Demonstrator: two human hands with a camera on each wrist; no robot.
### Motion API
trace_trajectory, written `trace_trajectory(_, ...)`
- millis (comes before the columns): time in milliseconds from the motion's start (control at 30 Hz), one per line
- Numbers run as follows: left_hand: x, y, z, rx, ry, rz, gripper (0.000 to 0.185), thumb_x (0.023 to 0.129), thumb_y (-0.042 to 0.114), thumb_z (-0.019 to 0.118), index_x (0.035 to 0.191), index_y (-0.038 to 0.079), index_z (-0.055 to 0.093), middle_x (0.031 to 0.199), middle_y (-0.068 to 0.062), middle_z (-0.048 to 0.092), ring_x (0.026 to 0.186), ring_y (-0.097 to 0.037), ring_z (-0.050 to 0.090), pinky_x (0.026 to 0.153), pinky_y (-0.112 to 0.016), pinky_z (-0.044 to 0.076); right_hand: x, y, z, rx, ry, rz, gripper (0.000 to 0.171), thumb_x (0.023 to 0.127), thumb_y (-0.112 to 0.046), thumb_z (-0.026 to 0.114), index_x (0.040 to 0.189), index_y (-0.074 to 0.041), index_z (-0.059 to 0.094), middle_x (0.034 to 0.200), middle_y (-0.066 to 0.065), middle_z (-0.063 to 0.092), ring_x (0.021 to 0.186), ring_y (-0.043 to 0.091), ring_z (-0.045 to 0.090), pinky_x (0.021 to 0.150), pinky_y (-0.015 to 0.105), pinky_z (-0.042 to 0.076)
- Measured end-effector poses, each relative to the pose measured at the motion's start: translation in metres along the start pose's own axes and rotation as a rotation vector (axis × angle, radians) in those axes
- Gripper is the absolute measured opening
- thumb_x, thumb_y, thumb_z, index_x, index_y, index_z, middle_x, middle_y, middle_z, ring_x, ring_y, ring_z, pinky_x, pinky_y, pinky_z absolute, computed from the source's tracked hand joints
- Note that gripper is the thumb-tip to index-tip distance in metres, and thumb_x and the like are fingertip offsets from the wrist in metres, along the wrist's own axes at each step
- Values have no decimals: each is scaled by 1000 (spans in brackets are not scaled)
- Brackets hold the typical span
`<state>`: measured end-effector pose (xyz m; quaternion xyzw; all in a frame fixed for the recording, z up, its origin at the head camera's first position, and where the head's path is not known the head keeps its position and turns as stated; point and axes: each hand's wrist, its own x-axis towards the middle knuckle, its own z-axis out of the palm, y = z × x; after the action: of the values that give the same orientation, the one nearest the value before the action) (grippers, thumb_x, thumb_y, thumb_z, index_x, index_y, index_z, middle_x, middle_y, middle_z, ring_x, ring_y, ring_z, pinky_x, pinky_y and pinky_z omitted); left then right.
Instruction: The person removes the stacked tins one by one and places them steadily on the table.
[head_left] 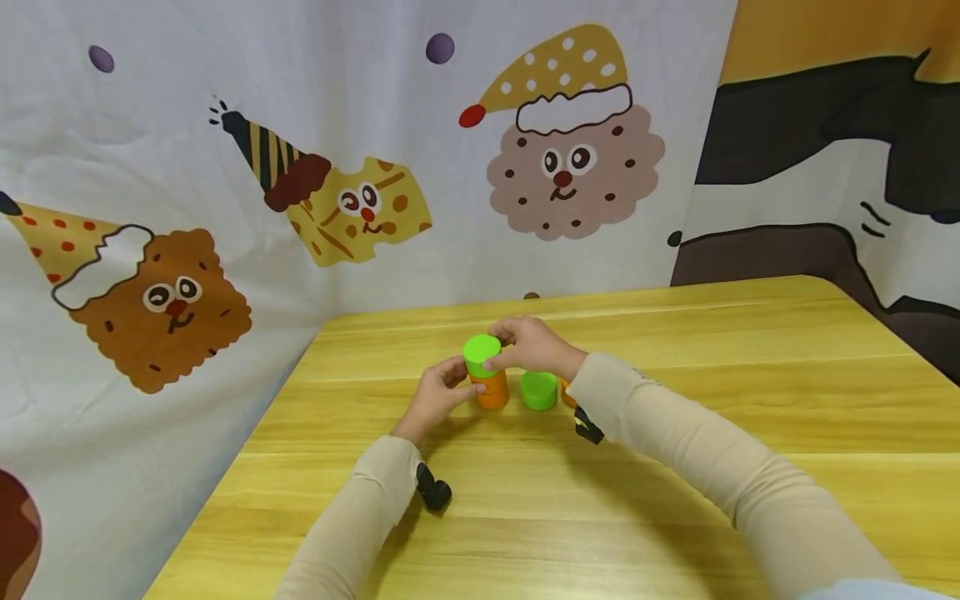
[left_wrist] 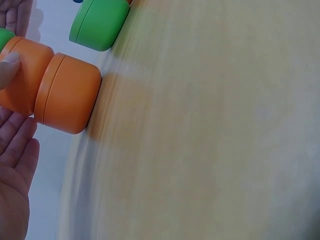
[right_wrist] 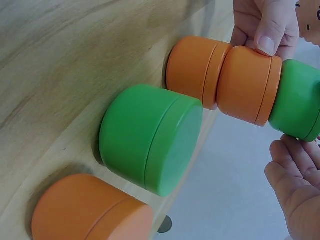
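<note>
On the far left, a brown cartoon biscuit [head_left: 168, 308] in a dotted hat is printed on the white cloth [head_left: 165, 108] behind the table [head_left: 555, 542]. To its right comes a yellow cheese figure [head_left: 367, 212] in a striped hat. Lower down, a beige left sleeve [head_left: 345, 517] reaches in, with a small black device [head_left: 432, 487] at the wrist.

The left hand [head_left: 437, 398] grips the middle orange jar [right_wrist: 249, 82], its thumb pressed to the side. That jar sits in an upright stack of three: the bottom orange jar [left_wrist: 70, 95] stands on the table, and the top green jar [head_left: 482, 357] caps the pile. The right hand [head_left: 531, 346] grasps the top green jar between thumb and fingers.

Just right of the stack, apart from it, a loose green jar [head_left: 539, 392] stands on the table. Next along is a loose orange jar [right_wrist: 85, 212], largely hidden by the right wrist in the head view. Above these, a pinkish cookie figure [head_left: 573, 196] wears a spotted hat. A black-and-yellow piece [head_left: 588, 425] hangs by the right sleeve [head_left: 720, 467]. Big dark printed shapes [head_left: 795, 125] fill the far right.
</note>
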<state>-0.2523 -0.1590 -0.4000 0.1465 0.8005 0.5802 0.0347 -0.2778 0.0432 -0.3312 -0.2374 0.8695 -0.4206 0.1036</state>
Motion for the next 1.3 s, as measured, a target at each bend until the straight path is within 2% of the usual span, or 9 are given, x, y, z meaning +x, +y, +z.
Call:
trace_trajectory(133,-5,12,0,21,-9,1,46,82,3,69,125,-3,54,122,-19,59,119,-31,52,106,-42,37,1,1,1,0,2,-8,58,77,-29,76,126,-7,55,118,6,60,108,23,57,90,37,50)
trace_trajectory(200,-6,13,0,26,-4,8,45,82,4,69,125,-3,55,121,-19,60,117,-31,53,105,-43,38,1,1,0,1,6,-12,56,77,-29,77,125,-7,56,116,5,61,106,22,57,88,37,51)
trace_trajectory(433,5,-12,0,14,37,3,48,81,9,72,126,3,56,121,-15,61,116,-26,54,105,-40,38,2,0,-6,-7,40,-14,58,75,-29,78,123,-6,57,112,6,62,101,21,58,87,37,51)
trace_trajectory(700,5,-17,0,37,37,20,47,80,18,74,124,8,58,119,-8,63,115,-21,56,104,-37,40,-1,6,-13,-29,79,-11,59,75,-29,78,123,-3,56,113,9,61,103,24,57,88,38,50)
trace_trajectory(933,-7,13,1,25,-8,-4,47,82,10,70,126,-1,54,123,-17,59,119,-28,53,106,-39,36,-8,18,-18,-29,98,-35,52,75,-28,78,118,-5,59,107,7,63,95,21,58,83,35,51)
trace_trajectory(1300,-7,14,1,28,9,-8,48,81,8,71,125,-2,54,121,-18,59,117,-29,53,106,-41,37,-23,31,-30,-9,143,-17,48,72,-30,79,112,-9,61,100,5,63,91,20,57,81,35,49)
